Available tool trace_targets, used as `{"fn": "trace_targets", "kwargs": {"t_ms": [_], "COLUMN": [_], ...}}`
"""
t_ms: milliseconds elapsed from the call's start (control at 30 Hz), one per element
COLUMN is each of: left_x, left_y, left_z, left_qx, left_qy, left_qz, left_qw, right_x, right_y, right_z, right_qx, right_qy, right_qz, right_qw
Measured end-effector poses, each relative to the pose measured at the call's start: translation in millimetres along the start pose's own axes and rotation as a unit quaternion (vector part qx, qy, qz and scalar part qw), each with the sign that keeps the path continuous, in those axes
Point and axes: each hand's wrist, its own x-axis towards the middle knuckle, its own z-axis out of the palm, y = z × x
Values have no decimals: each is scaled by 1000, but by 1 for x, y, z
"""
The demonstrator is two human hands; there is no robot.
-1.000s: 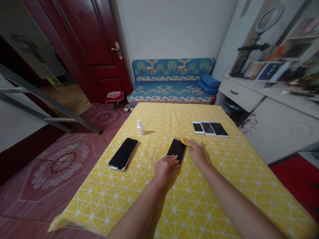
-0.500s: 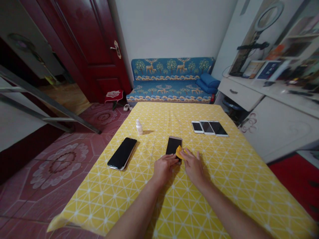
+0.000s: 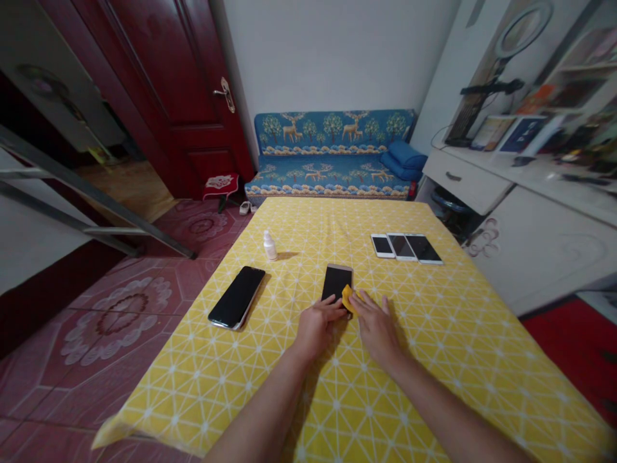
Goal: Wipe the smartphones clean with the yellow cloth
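A smartphone (image 3: 337, 280) with a dark screen and a pale top edge lies on the yellow tablecloth in front of me. My left hand (image 3: 315, 326) grips its near end, fingers laid over the lower part of the screen. Pinched in my right hand (image 3: 375, 321) is a small yellow cloth (image 3: 348, 298), which touches the phone's right side near the bottom. The lower corners of the phone are partly hidden by my fingers.
A larger black smartphone (image 3: 237, 298) lies to the left, with a small white bottle (image 3: 270, 246) standing beyond it. Three white-framed phones (image 3: 405, 248) lie side by side at the right. A blue patterned sofa (image 3: 332, 154) stands behind the table (image 3: 193, 379).
My right hand has slid the yellow cloth slightly toward me along the phone's right side. The left hand stays at the phone's near end.
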Motion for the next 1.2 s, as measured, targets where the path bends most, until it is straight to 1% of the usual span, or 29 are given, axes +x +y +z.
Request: {"fn": "trace_targets", "kwargs": {"t_ms": [167, 300, 400, 500, 600, 700, 800, 900, 1000, 1200], "left_x": [-1, -1, -1, -1, -1, 1, 5, 8, 8, 6], "left_y": [6, 9, 12, 17, 19, 17, 14, 15, 17, 20], "left_z": [-4, -6, -10, -14, -16, -16, -15, -13, -11, -11], "left_qx": [18, 12, -30, -91, -124, -71, 8, 45, 55, 69], "left_qy": [-22, -43, -71, -99, -79, -50, -72, -99, -93, -49], "left_qz": [-12, -13, -10, -18, -27, -16, -29, -48, -70, -93], "left_qw": [1000, 999, 997, 991, 989, 996, 997, 993, 992, 992], "right_x": [42, 74, 91, 98, 99, 99, 98, 94, 83, 45], "right_y": [9, 13, 15, 16, 17, 19, 19, 18, 18, 26], "right_z": [-3, -10, -11, -10, -10, -11, -14, -17, -20, -26], "right_qx": [-12, -1, 5, 8, 8, 8, 12, 20, 27, 59], "right_qy": [-12, -30, -39, -46, -51, -55, -60, -66, -76, -82], "right_qz": [30, 31, 27, 22, 17, 16, 17, 13, 4, -8], "right_qw": [999, 999, 999, 999, 999, 998, 998, 998, 997, 995]}}
